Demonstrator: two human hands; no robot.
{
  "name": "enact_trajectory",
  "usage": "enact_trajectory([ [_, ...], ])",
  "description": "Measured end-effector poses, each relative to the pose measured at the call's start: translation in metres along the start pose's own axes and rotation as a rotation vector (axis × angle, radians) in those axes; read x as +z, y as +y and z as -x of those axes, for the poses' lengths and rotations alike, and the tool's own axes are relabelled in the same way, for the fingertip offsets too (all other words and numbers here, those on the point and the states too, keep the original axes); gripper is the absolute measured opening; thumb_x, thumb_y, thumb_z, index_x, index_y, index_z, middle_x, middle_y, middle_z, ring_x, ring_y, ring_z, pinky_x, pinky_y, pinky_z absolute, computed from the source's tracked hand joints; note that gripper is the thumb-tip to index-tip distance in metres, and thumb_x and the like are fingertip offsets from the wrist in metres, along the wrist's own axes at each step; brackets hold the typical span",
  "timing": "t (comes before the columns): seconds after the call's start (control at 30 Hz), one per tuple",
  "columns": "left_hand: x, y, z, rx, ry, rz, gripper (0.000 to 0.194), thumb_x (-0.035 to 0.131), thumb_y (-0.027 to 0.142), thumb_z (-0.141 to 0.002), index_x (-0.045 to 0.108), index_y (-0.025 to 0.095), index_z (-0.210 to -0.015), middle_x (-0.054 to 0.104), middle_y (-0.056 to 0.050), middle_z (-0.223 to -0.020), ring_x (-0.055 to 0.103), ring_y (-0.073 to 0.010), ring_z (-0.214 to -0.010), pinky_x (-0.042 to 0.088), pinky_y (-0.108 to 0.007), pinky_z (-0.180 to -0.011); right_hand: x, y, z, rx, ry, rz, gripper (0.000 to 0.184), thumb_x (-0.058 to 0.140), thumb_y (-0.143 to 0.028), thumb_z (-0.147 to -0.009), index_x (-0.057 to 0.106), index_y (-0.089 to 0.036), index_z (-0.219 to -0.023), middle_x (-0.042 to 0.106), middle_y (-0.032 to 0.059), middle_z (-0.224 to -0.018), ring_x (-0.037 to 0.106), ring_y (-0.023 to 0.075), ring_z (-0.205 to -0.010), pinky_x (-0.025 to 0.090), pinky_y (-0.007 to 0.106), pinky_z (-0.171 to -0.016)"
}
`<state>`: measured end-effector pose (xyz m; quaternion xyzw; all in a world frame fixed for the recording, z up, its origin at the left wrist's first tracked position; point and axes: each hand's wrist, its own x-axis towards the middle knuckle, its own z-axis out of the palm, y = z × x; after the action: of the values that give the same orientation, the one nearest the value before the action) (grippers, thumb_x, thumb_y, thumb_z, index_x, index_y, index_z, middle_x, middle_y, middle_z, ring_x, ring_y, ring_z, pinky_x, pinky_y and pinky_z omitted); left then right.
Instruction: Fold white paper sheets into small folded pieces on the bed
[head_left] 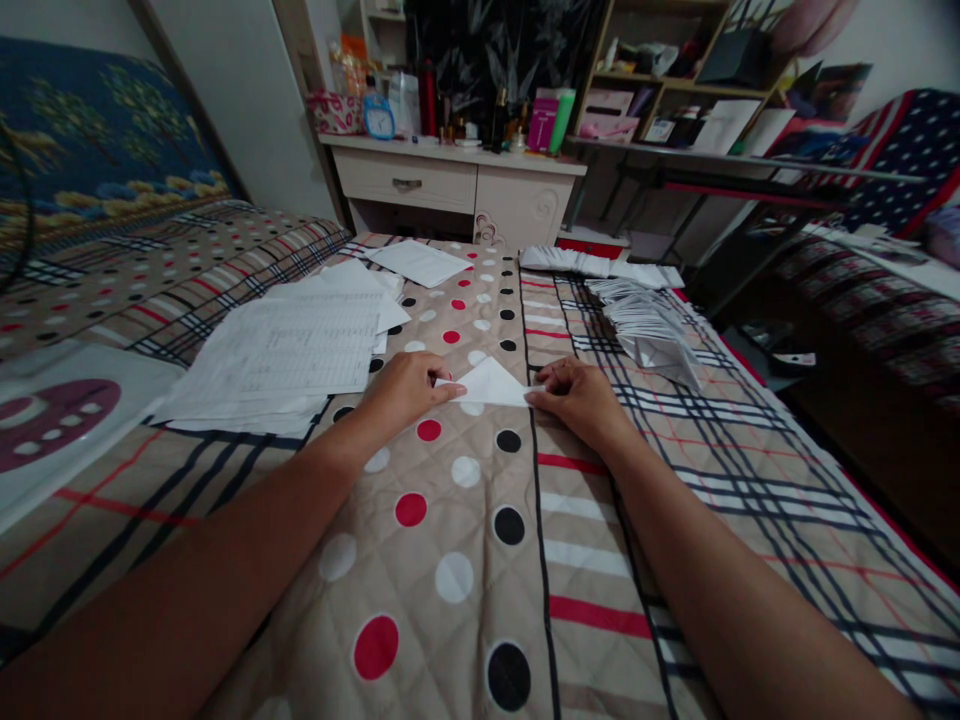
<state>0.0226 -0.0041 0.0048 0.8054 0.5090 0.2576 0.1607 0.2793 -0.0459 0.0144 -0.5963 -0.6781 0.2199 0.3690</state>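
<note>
A small white piece of folded paper, triangular with its peak pointing away from me, is stretched between my two hands just above or on the bedspread. My left hand pinches its left corner between thumb and fingers. At the opposite corner, my right hand grips the paper in the same way. Left of my left hand lies a stack of printed sheets. Beyond my right hand sits a row of folded papers, packed close together.
The bedspread is dotted and plaid. Another white sheet lies farther back, beside a second bundle of folded papers. A white plastic bag is at the left. A dresser with a blue clock stands behind the bed.
</note>
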Motion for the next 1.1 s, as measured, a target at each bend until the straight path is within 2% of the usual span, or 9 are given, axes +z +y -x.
enact_trajectory([
  [0.17,-0.002,0.007,0.002,-0.011,0.014,-0.043,0.026,0.073,0.041,-0.072,0.064,0.017,-0.072,0.063,-0.001,-0.072,0.052,-0.0133,-0.062,0.034,-0.026,-0.057,-0.001,-0.001,-0.001,0.017,-0.021,0.036,0.021,0.074,-0.021,-0.064,0.057,-0.018,-0.054,0.067,0.0068,-0.087,0.063,0.0201,-0.087,0.047,0.031,-0.077],
  [0.27,-0.004,0.011,0.004,-0.028,0.007,-0.072,0.026,0.073,0.042,-0.073,0.064,0.018,-0.080,0.065,-0.002,-0.081,0.056,-0.0145,-0.067,0.036,-0.026,-0.060,-0.001,-0.001,-0.001,0.048,-0.038,0.096,0.018,0.074,-0.022,-0.065,0.058,-0.018,-0.057,0.067,0.0060,-0.086,0.062,0.0187,-0.081,0.047,0.030,-0.073],
  [0.37,-0.006,0.013,0.004,-0.063,-0.020,-0.142,0.030,0.072,0.046,-0.073,0.065,0.020,-0.088,0.067,-0.003,-0.088,0.059,-0.0170,-0.074,0.037,-0.027,-0.061,0.001,-0.001,0.000,0.092,-0.016,0.191,0.015,0.075,-0.025,-0.065,0.064,-0.018,-0.074,0.067,0.0040,-0.083,0.061,0.0173,-0.074,0.046,0.029,-0.068],
  [0.47,-0.008,0.014,0.003,-0.104,-0.045,-0.199,0.033,0.073,0.051,-0.070,0.068,0.022,-0.084,0.068,-0.004,-0.086,0.060,-0.0196,-0.075,0.033,-0.027,-0.059,0.003,-0.001,0.001,0.084,0.004,0.206,0.030,0.076,-0.025,-0.064,0.064,-0.019,-0.091,0.066,0.0039,-0.088,0.060,0.0170,-0.075,0.046,0.029,-0.067],
  [0.57,-0.009,0.012,0.002,-0.130,-0.059,-0.170,0.037,0.073,0.056,-0.067,0.069,0.022,-0.083,0.068,-0.003,-0.081,0.059,-0.0190,-0.069,0.030,-0.027,-0.055,0.003,-0.002,0.001,0.042,-0.004,0.180,0.035,0.075,-0.023,-0.064,0.065,-0.018,-0.097,0.067,0.0044,-0.090,0.061,0.0170,-0.077,0.046,0.029,-0.068],
  [0.73,-0.006,0.008,0.003,-0.066,-0.021,-0.071,0.034,0.074,0.052,-0.067,0.066,0.021,-0.078,0.067,-0.003,-0.082,0.057,-0.0166,-0.068,0.032,-0.026,-0.056,0.002,-0.008,0.002,0.033,-0.013,0.263,0.027,0.073,-0.024,-0.066,0.070,-0.021,-0.093,0.067,0.0022,-0.075,0.057,0.0160,-0.065,0.042,0.028,-0.061],
  [0.87,-0.002,0.005,0.004,-0.067,0.009,0.052,0.032,0.074,0.048,-0.067,0.063,0.020,-0.075,0.067,-0.001,-0.078,0.056,-0.0152,-0.066,0.036,-0.026,-0.058,0.004,-0.010,0.005,0.065,-0.001,0.250,0.012,0.071,-0.029,-0.068,0.069,-0.021,-0.077,0.067,0.0020,-0.071,0.057,0.0164,-0.062,0.038,0.028,-0.057],
  [1.0,0.000,0.006,0.004,-0.130,0.033,0.337,0.034,0.078,0.038,-0.064,0.057,0.019,-0.084,0.067,0.000,-0.077,0.060,-0.0136,-0.064,0.041,-0.023,-0.057,0.008,-0.004,0.008,0.120,0.014,0.026,0.014,0.068,-0.033,-0.070,0.066,-0.020,-0.074,0.062,-0.0008,-0.063,0.054,0.0140,-0.056,0.036,0.025,-0.053],
  [1.1,-0.003,0.011,0.003,-0.192,0.037,0.585,0.042,0.076,0.034,-0.066,0.053,0.019,-0.098,0.066,0.002,-0.071,0.062,-0.0135,-0.059,0.045,-0.022,-0.055,0.010,-0.002,0.010,0.118,0.070,-0.240,0.023,0.067,-0.032,-0.071,0.066,-0.019,-0.090,0.058,-0.0036,-0.061,0.051,0.0123,-0.054,0.036,0.023,-0.051],
])
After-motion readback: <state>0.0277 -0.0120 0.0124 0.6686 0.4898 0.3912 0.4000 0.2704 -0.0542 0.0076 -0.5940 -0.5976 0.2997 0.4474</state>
